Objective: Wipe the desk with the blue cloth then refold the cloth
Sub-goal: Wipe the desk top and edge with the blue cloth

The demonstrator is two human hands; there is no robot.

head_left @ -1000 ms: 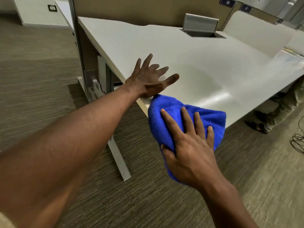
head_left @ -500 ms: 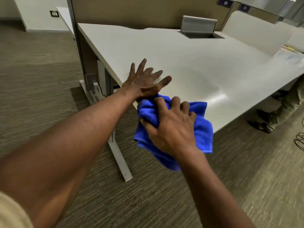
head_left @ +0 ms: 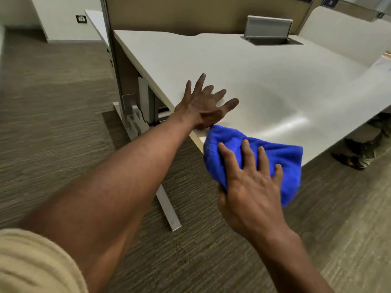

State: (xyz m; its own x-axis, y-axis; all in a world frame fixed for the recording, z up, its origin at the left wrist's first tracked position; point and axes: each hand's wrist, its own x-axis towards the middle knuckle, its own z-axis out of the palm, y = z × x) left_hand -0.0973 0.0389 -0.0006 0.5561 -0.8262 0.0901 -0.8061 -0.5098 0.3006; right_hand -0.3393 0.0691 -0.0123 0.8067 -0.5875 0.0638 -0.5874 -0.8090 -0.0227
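Note:
The blue cloth (head_left: 281,159) is bunched over the white desk's (head_left: 243,77) near corner, part on top and part hanging below the edge. My right hand (head_left: 249,180) presses on it with fingers spread over the top and the thumb tucked beneath, gripping it. My left hand (head_left: 204,103) lies flat on the desk top just left of the cloth, fingers apart and holding nothing; its heel touches the cloth's upper corner.
An open cable hatch with a raised grey lid (head_left: 268,28) sits at the desk's back. A partition panel (head_left: 190,11) stands behind. The desk's metal leg (head_left: 167,208) runs along the carpet below. Another person's sandalled feet (head_left: 351,157) show under the desk's right end.
My right hand has slid the cloth back to the right along the desk edge and spread its fingers over it. My left hand has stayed flat on the desk.

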